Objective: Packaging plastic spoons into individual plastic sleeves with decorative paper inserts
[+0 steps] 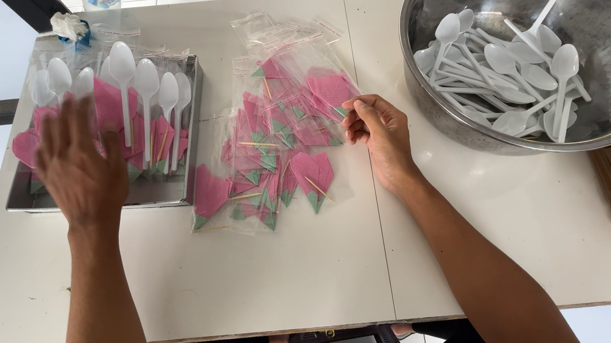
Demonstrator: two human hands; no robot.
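Left hand (pixel 76 163) spread open, holding nothing, over tray (pixel 183 186) of packed spoons (pixel 125 82) at far left. Right hand (pixel 378 136) pinching edge of bags (pixel 276 147) mid-table; bowl (pixel 437 110) right.

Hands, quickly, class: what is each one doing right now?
Left hand: open, fingers spread over the tray, holding nothing.
Right hand: fingertips pinching the edge of a clear bag.
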